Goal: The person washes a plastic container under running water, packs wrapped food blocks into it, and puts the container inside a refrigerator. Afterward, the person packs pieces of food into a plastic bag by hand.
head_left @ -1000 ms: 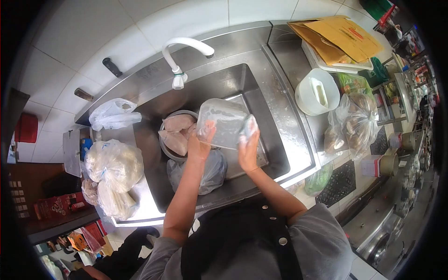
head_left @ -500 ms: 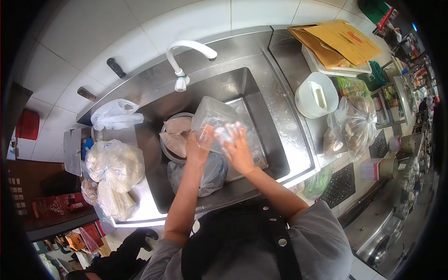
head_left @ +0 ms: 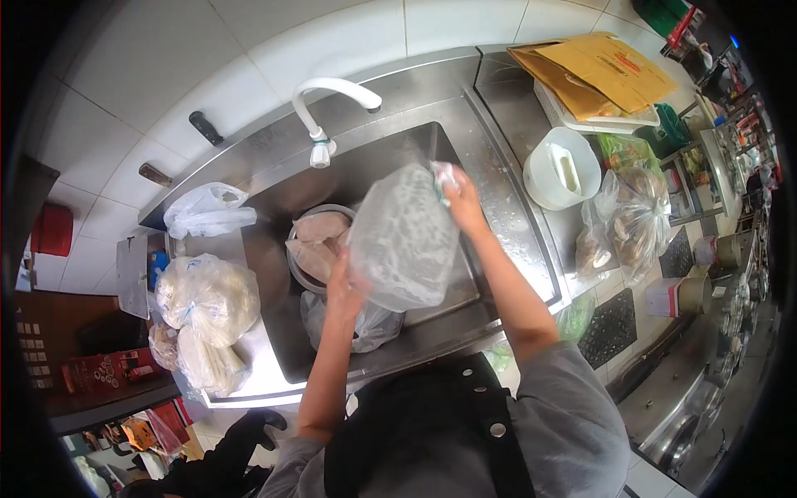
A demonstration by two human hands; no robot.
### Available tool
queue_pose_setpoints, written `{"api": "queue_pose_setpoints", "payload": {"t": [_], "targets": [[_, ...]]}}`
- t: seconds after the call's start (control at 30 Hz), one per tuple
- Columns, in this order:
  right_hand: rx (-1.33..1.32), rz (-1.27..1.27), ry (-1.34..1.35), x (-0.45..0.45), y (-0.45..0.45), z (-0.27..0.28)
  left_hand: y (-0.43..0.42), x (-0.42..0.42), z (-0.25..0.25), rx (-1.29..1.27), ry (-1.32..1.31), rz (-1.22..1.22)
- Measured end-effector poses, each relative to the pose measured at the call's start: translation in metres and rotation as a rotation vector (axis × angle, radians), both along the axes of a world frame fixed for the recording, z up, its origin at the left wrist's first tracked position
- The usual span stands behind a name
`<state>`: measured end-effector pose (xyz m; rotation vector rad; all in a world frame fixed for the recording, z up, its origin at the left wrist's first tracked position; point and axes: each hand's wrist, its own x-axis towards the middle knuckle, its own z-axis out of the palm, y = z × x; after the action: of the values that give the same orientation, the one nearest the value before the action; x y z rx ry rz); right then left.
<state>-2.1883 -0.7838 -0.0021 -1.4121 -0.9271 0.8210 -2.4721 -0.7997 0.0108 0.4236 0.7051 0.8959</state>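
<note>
A clear plastic container (head_left: 407,241), streaked with whitish suds, is tilted above the steel sink (head_left: 290,344). My left hand (head_left: 343,286) grips its left side, fingers partly hidden by the wall. At the upper right edge, my right hand (head_left: 462,199) presses a crumpled whitish cloth or sponge (head_left: 445,181) against the container. Left of it in the sink, a round bowl (head_left: 300,274) holds pale pieces of meat (head_left: 320,236). Partly behind my left hand lies a translucent plastic bag (head_left: 375,330) in the sink.
A white faucet (head_left: 332,87) rises behind the sink. Filled plastic bags (head_left: 212,303) sit on the left ledge. On the right are a white tub (head_left: 562,168), brown envelopes (head_left: 610,73) over a basket, and more bags (head_left: 639,216). Someone's dark-clad leg (head_left: 232,452) shows at lower left.
The container has been turned so its broad sudsy side faces up. My right hand has moved from its lower middle up to the far right edge with the cloth or sponge.
</note>
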Motion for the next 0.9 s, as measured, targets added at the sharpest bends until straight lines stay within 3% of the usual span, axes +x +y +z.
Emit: {"api": "queue_pose_setpoints", "payload": {"t": [0.07, 0.13, 0.2, 0.3, 0.4, 0.47, 0.5, 0.53, 0.63, 0.7, 0.73, 0.8, 0.83, 0.9], "targets": [[0.241, -0.076, -0.251, -0.023, -0.025, -0.025, 0.013, -0.007, -0.003, -0.004, -0.029, 0.037], [0.198, 0.021, -0.167, -0.078, -0.058, -0.020, 0.022, -0.018, -0.015, -0.021, -0.049, 0.078], [0.290, 0.237, -0.573, -0.110, -0.075, 0.046, 0.032, -0.022, -0.024, 0.018, -0.059, 0.084], [0.393, 0.313, -0.569, -0.098, -0.043, 0.049, 0.026, -0.019, -0.027, -0.031, -0.022, -0.030], [0.247, 0.218, -0.465, -0.032, -0.002, 0.037, 0.009, -0.012, -0.020, -0.007, -0.083, -0.012], [0.119, -0.010, -0.587, -0.020, 0.005, 0.022, 0.007, -0.010, -0.011, -0.009, -0.082, -0.021], [0.270, -0.034, -0.521, -0.036, -0.013, 0.015, 0.010, -0.007, -0.008, -0.011, -0.083, -0.027], [0.324, 0.095, -0.563, -0.057, -0.028, 0.015, 0.014, -0.008, -0.013, -0.013, -0.088, -0.018], [0.383, 0.324, -0.708, -0.115, -0.071, 0.049, 0.024, -0.010, -0.026, -0.011, 0.088, 0.020], [0.375, 0.404, -0.766, -0.118, -0.062, 0.049, 0.020, 0.000, -0.026, 0.149, 0.356, 0.003], [0.367, 0.488, -0.819, -0.118, -0.058, 0.049, 0.015, 0.000, -0.025, 0.145, 0.361, 0.002], [0.255, 0.266, -0.731, -0.102, -0.035, 0.048, 0.011, -0.001, -0.025, 0.385, 0.685, -0.185], [0.198, 0.142, -0.697, -0.085, -0.018, 0.039, 0.003, 0.004, 0.001, 0.373, 0.665, -0.239], [0.049, 0.366, -0.824, -0.021, 0.015, 0.026, -0.001, -0.004, 0.006, 0.301, 0.588, -0.268]]}}
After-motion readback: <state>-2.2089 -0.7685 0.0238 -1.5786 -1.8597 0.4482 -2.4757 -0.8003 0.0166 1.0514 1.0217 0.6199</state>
